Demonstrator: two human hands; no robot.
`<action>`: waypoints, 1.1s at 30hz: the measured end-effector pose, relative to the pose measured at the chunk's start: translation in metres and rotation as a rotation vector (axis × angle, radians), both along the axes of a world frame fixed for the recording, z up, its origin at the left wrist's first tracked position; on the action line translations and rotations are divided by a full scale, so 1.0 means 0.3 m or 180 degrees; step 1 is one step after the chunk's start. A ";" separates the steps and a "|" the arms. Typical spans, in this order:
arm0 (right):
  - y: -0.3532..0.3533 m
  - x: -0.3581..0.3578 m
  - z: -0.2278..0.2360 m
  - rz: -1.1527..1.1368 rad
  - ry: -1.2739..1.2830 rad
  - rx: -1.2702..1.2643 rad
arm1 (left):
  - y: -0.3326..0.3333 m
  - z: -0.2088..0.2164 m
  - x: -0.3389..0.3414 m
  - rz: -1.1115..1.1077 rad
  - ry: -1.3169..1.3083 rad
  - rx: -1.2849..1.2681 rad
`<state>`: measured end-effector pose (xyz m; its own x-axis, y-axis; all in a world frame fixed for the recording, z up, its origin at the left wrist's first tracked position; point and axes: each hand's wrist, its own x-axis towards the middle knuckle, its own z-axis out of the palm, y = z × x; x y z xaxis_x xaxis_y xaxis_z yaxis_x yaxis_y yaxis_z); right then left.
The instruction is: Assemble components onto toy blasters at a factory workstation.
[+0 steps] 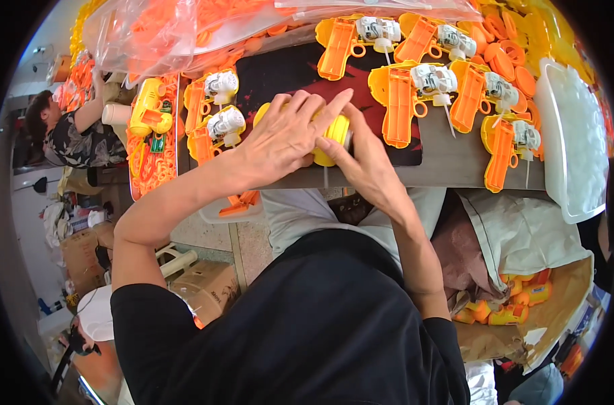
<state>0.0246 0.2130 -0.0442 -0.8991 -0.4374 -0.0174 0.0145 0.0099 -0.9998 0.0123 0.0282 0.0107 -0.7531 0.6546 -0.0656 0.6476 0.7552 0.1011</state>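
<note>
Fingers [305, 111] of the left hand [280, 138] are being spread and curled over the top of a yellow toy gun shell [334, 135], which is being gripped at the near edge of the worktable [449, 165], just in front of the person's chest. The same shell is being pinched from the right side by the right hand [364, 162], its thumb and forefinger closed on the yellow plastic.

The worktable is being covered at the middle by a dark red-and-black mat [287, 74]. A clear plastic bag of orange parts [185, 30] is being kept along the far edge. A white tray [577, 142] is being kept at the right end. Half-assembled orange-and-yellow toy guns with white mechanisms [422, 91] are being laid in rows right of the hands, and two more [212, 115] are lying just left of them. A cardboard box of finished toys [516, 307] is sitting on the floor at the lower right. Another person [67, 131] is being seen seated at the far left.
</note>
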 end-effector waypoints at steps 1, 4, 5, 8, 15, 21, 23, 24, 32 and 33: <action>0.004 0.008 0.005 0.0015 0.0048 0.0009 | 0.008 0.016 0.006 -0.0059 0.0096 0.0040; 0.018 0.032 -0.004 -0.0029 -0.0219 -0.0780 | 0.010 0.130 0.024 -0.0101 0.0418 0.0152; 0.030 0.036 -0.002 -0.0037 -0.0180 -0.0754 | 0.000 0.161 0.025 -0.0106 0.0593 0.0225; 0.055 0.049 0.010 0.0109 -0.0089 -0.1254 | -0.154 0.144 0.047 0.0931 -0.0700 0.2573; 0.055 0.009 -0.010 0.0512 0.0113 -0.1154 | -0.148 0.064 0.117 0.1448 -0.1841 0.3277; -0.010 -0.033 0.039 0.0036 0.0075 -0.0650 | -0.138 0.047 0.133 0.1191 -0.1070 0.2969; -0.019 -0.042 0.031 0.0003 -0.0093 -0.0882 | -0.137 0.039 0.136 0.1157 -0.0847 0.2750; -0.023 -0.037 0.031 0.0083 0.0109 -0.0937 | -0.147 0.035 0.144 0.1010 -0.0705 0.2805; -0.036 -0.009 0.049 0.0145 0.0722 -0.0566 | -0.195 0.000 0.134 0.0508 -0.0476 0.3116; -0.037 -0.007 0.053 0.0158 0.0715 -0.0564 | -0.195 -0.006 0.136 0.0419 -0.0419 0.3141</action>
